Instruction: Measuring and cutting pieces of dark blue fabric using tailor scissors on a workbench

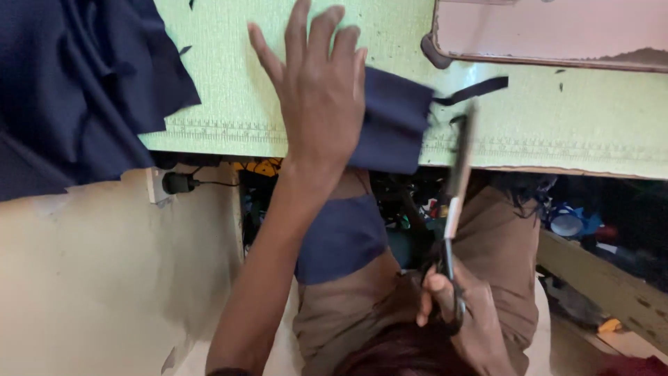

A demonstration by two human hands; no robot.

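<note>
Head view: cloth [393, 125] under left hand [320, 90] (flat).

We see a small piece of navy cloth [390, 129] lying flat at the table's near edge, toward twelve o'clock, part of it under our palm. Our long scissors [456, 188], blades blurred, point up at its three o'clock side.

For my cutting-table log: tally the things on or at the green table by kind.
Navy fabric pieces: 3, namely the large piece, the piece under the left hand at, and a thin strip
Scissors in the right hand: 1
Total: 4
</note>
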